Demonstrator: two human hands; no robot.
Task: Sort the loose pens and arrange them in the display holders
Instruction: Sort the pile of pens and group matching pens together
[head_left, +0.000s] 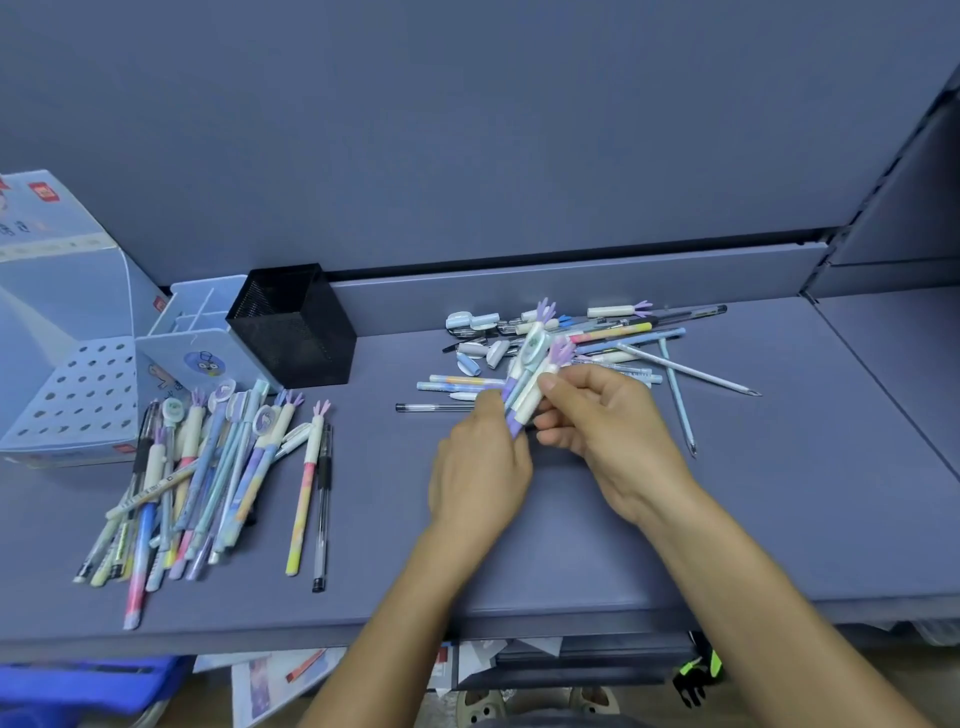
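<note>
- We are gripping the pen bundle with left hand and right hand, right of the mesh holder.
- We are finding the red label, left of the holder, unreadable.

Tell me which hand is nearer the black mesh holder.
Left. The left hand is to the right of the black mesh holder; the right hand is farther right. Both grip the pen bundle.

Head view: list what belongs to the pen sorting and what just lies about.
Job: pastel pens gripped by left hand and right hand; unsorted heap of pens and caps; sorted pen pile; black mesh holder; pale blue divided holder; perforated blue display box.
Lying about: papers, blue crate under the shelf.
</note>
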